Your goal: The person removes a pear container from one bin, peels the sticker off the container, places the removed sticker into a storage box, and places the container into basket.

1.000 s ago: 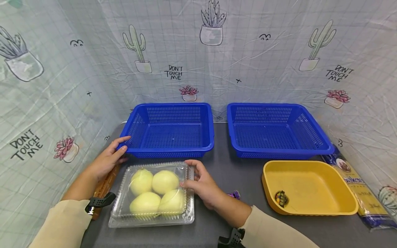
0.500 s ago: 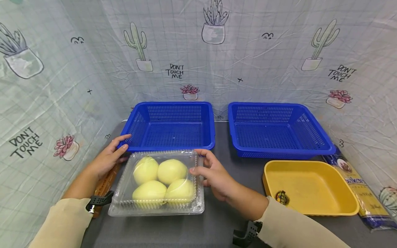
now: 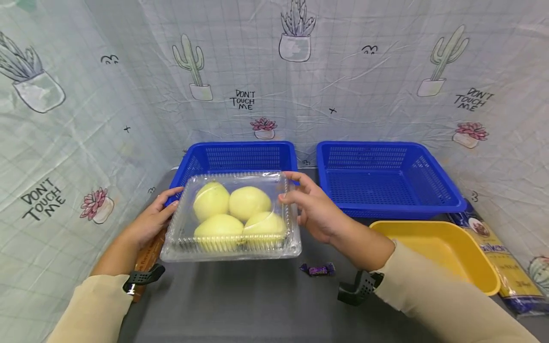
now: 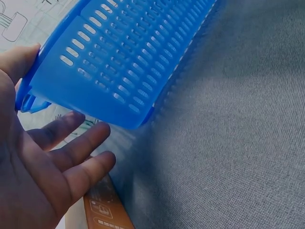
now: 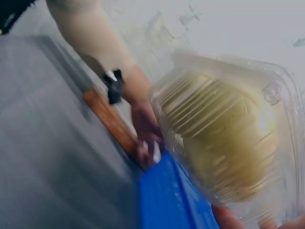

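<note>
My right hand [image 3: 319, 209] grips the right side of a clear plastic clamshell box [image 3: 180, 238], thumb on its lid. Several pale yellow, round fruits [image 3: 249, 202] sit inside the shut box. It hangs above the table, tilted, in front of the left blue basket [image 3: 244, 157] and hides much of it. My left hand [image 3: 152, 219] holds that basket by its front left corner; in the left wrist view, one digit lies over the rim [image 4: 28, 88] and the other fingers are below it. The right wrist view is blurred, with the box [image 5: 281, 157] filling its right side.
A second blue basket [image 3: 392, 209] stands at the back right. In front of it is a yellow basin [image 3: 433, 233], beside a yellow-and-blue packet [image 3: 502, 262]. A purple wrapped candy [image 3: 318, 270] lies mid-table. An orange-brown box [image 3: 147, 255] lies under my left forearm.
My right hand has raised the clamshell box off the table and carried it forward and slightly right, over the left basket's front. My left hand has stayed at the basket corner.
</note>
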Demonstrator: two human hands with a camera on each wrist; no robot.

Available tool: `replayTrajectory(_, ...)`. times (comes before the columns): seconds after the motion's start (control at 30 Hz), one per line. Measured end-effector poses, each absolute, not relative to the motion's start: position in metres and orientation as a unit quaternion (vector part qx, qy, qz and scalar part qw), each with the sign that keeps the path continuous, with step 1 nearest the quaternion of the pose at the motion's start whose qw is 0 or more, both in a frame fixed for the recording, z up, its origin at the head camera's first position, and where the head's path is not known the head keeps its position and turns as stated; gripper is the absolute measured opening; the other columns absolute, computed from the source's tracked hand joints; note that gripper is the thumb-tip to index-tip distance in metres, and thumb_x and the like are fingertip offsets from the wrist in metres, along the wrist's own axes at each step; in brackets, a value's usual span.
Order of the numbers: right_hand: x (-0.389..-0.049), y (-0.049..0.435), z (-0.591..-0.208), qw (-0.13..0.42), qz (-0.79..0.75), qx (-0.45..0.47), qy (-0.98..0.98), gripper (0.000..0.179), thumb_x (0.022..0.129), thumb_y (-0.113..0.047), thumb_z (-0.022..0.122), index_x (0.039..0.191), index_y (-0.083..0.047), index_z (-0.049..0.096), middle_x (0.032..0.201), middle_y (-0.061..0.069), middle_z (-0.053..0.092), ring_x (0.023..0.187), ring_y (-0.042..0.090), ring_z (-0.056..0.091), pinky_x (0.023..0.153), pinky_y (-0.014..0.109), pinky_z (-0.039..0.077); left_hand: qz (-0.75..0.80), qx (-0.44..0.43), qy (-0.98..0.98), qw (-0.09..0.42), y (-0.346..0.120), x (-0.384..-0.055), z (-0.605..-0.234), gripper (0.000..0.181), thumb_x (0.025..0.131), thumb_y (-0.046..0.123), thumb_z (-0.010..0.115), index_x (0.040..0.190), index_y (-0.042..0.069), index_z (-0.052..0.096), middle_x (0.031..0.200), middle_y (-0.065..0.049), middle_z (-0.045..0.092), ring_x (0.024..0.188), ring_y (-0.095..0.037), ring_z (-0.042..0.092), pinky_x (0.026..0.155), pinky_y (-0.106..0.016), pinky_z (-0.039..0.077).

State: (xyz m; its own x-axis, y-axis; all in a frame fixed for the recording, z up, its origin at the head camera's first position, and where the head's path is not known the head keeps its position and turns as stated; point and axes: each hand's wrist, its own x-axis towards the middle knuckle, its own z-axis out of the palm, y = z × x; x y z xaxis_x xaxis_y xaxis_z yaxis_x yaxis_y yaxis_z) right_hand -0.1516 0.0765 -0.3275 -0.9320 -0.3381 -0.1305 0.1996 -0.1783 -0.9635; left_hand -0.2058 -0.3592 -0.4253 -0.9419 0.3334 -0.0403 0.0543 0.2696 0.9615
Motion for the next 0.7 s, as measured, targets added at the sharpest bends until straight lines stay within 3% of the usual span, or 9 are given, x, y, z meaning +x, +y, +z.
replayTrajectory(0.17, -0.181, 0.085, -0.312, 0.161, -0.764, -0.053, 0.622, 0.067, 0.097, -0.016, 0.065, 0.159, -0.023, 0.039, 0.152, 0.014, 0.046, 0.133, 0.037, 0.049, 0.086, 0.045, 0.056, 0.595, 0.117, 0.786, 0.118, -0.358, -0.205, -0.425, 0.053, 0.117, 0.033, 0.043, 0.168, 0.027, 0.027, 0.163, -0.028, 0.023, 0.114, 0.0, 0.061, 0.09, -0.023, 0.056)
replayTrajectory(0.3, -0.205, 0.085, -0.303, 0.157, -0.749, -0.047, 0.641, 0.066, 0.1, -0.02, 0.064, 0.161, -0.027, 0.04, 0.167, 0.008, 0.032, 0.149, 0.041, 0.034, 0.099, 0.052, 0.047, 0.6, 0.105, 0.784, 0.121, -0.359, -0.204, -0.425, 0.049, 0.117, 0.032, 0.044, 0.165, 0.033, 0.031, 0.164, -0.028, 0.023, 0.116, -0.003, 0.06, 0.094, -0.028, 0.056)
replayTrajectory(0.43, -0.227, 0.081, -0.297, 0.151, -0.745, -0.037, 0.649, 0.064, 0.101, -0.023, 0.066, 0.16, -0.029, 0.042, 0.173, 0.002, 0.022, 0.156, 0.044, 0.023, 0.107, 0.058, 0.042, 0.598, 0.088, 0.787, 0.125, -0.357, -0.204, -0.424, 0.049, 0.117, 0.034, 0.044, 0.164, 0.031, 0.03, 0.163, -0.029, 0.027, 0.129, -0.023, 0.057, 0.101, -0.038, 0.055)
replayTrajectory(0.57, -0.247, 0.074, -0.295, 0.137, -0.747, -0.027, 0.65, 0.064, 0.1, -0.024, 0.067, 0.159, -0.029, 0.043, 0.171, 0.002, 0.027, 0.151, 0.043, 0.03, 0.101, 0.055, 0.047, 0.599, 0.074, 0.787, 0.125, -0.354, -0.204, -0.423, 0.055, 0.117, 0.035, 0.044, 0.167, 0.022, 0.025, 0.166, -0.031, 0.023, 0.14, -0.048, 0.045, 0.104, -0.046, 0.054)
replayTrajectory(0.7, -0.266, 0.067, -0.299, 0.123, -0.754, -0.023, 0.645, 0.064, 0.099, -0.021, 0.067, 0.158, -0.026, 0.045, 0.165, 0.004, 0.035, 0.144, 0.041, 0.04, 0.094, 0.051, 0.05, 0.597, 0.067, 0.79, 0.12, -0.349, -0.207, -0.424, 0.061, 0.117, 0.034, 0.044, 0.169, 0.015, 0.02, 0.169, -0.029, 0.016, 0.139, -0.051, 0.045, 0.102, -0.047, 0.055)
